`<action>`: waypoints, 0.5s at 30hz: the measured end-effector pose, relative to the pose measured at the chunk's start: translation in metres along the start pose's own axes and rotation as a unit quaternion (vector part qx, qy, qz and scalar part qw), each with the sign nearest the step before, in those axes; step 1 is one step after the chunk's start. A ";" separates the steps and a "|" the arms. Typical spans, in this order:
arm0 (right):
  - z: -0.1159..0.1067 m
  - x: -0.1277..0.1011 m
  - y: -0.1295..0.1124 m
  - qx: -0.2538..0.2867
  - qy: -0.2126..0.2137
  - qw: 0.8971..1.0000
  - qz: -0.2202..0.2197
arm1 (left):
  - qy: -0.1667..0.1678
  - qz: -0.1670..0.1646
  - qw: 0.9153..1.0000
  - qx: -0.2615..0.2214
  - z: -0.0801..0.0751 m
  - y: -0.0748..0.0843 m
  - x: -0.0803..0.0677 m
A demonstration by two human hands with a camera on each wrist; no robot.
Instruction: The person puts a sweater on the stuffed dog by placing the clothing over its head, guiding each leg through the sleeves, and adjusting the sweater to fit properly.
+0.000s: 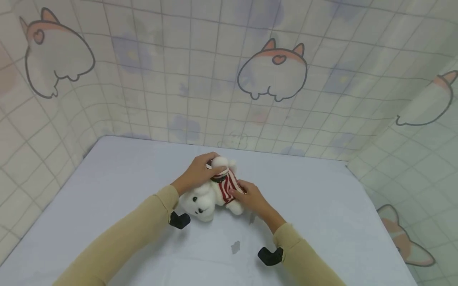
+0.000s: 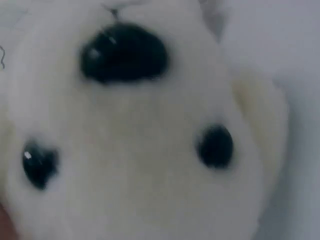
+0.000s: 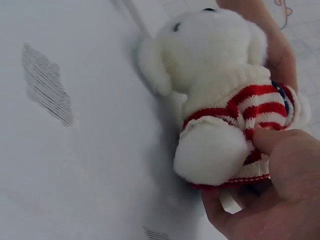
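Note:
A white plush dog (image 1: 201, 201) in a red-and-white striped knit sweater (image 3: 262, 107) lies tilted on its side, its head toward the lower left in the head view. My left hand (image 1: 200, 171) holds it at the far side, by a paw and the dark-trimmed sleeve. With the thumb on the stripes and fingers beneath the hem, my right hand (image 1: 251, 195) grips the lower body. In the left wrist view the dog's nose (image 2: 125, 54) and both eyes fill the picture, and the left hand is mostly out of sight there.
A white table (image 1: 143, 167) lies beneath the hands, with grey patches (image 1: 235, 247) on its surface. A curtain (image 1: 193, 71) printed with a grid and cartoon corgis hangs along the back and sides. Black wrist mounts (image 1: 270, 256) stick out from both beige sleeves (image 1: 125, 226).

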State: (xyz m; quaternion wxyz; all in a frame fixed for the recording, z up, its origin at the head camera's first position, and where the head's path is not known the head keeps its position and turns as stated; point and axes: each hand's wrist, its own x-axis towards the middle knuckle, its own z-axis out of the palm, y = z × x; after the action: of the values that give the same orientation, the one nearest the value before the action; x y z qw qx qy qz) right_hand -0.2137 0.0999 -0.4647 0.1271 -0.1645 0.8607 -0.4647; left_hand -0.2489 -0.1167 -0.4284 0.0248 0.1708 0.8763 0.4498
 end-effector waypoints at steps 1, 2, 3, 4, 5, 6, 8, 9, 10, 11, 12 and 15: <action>0.003 -0.002 0.001 -0.011 -0.003 1.000 -0.008 | -0.009 0.006 1.000 0.011 -0.002 0.003 0.001; 0.005 -0.003 0.001 -0.010 -0.003 1.000 -0.010 | -0.021 0.013 0.999 0.021 -0.003 0.005 0.001; 0.006 -0.004 0.000 -0.010 -0.001 1.000 -0.015 | -0.034 0.020 0.999 0.033 -0.005 0.008 0.001; 0.007 -0.005 -0.001 -0.009 0.002 1.000 -0.018 | -0.048 0.024 0.998 0.040 -0.006 0.010 0.001; 0.007 -0.005 -0.002 -0.007 0.005 1.000 -0.020 | -0.060 0.026 0.997 0.048 -0.007 0.011 0.000; 0.006 -0.004 -0.003 -0.009 0.011 1.000 -0.023 | -0.070 0.028 0.996 0.056 -0.008 0.012 -0.001; 0.003 -0.002 -0.008 -0.013 0.026 0.999 -0.024 | -0.077 0.029 0.994 0.069 -0.011 0.013 -0.006; 0.001 -0.001 -0.010 -0.014 0.035 0.999 -0.024 | -0.077 0.027 0.994 0.073 -0.013 0.013 -0.009; -0.002 0.000 -0.013 -0.010 0.046 0.999 -0.023 | -0.077 0.024 0.994 0.074 -0.014 0.012 -0.012; -0.005 0.001 -0.016 -0.011 0.059 0.998 -0.025 | -0.076 0.019 0.994 0.075 -0.016 0.011 -0.016; -0.008 0.002 -0.020 -0.010 0.071 0.997 -0.031 | -0.075 0.015 0.994 0.073 -0.019 0.009 -0.020; -0.018 0.007 -0.031 -0.032 0.088 0.992 -0.079 | -0.076 -0.003 0.995 0.071 -0.024 0.005 -0.033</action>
State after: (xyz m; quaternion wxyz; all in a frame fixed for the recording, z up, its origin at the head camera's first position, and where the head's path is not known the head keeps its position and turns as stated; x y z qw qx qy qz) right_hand -0.2219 0.0944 -0.4290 0.0084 -0.1942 0.8673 -0.4582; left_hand -0.2213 -0.1434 -0.4139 0.0802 0.2031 0.9020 0.3723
